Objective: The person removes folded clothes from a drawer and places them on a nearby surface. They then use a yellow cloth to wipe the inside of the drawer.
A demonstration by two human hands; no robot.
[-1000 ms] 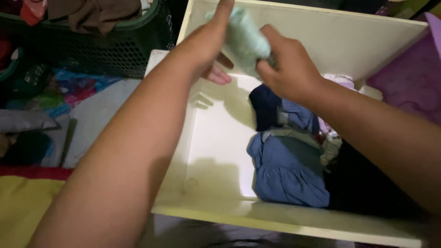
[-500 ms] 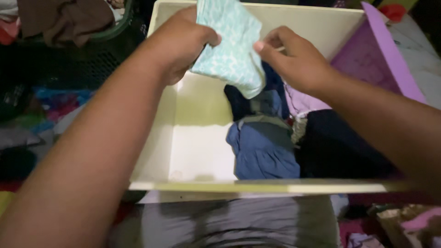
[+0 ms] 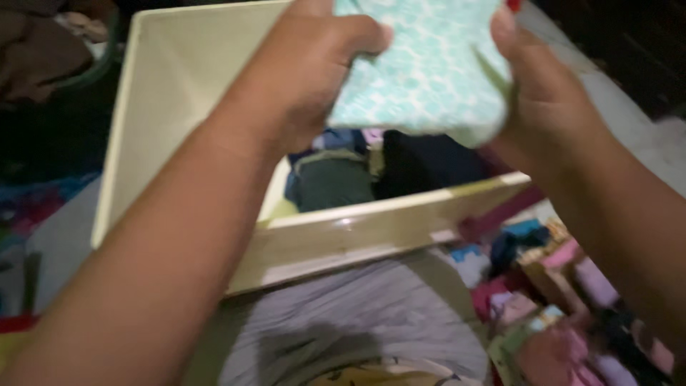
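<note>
Both of my hands hold a light green patterned cloth [image 3: 429, 71] above a cream-coloured drawer [image 3: 357, 232]. My left hand [image 3: 314, 71] grips the cloth's left edge in a fist. On the cloth's right side, my right hand [image 3: 539, 93] pinches it with the thumb on top. Folded dark clothes [image 3: 336, 182] lie inside the drawer under the cloth, partly hidden by my hands.
A green basket [image 3: 78, 64] with brown clothes stands at the upper left. Grey fabric [image 3: 357, 314] covers my lap below the drawer's front wall. A heap of colourful small clothes [image 3: 557, 300] lies at the lower right. Patterned bedding [image 3: 28, 207] is at the left.
The cloth has been spread wider between both hands and raised closer to the camera. The view has swung right and down, so the drawer now sits tilted and further up.
</note>
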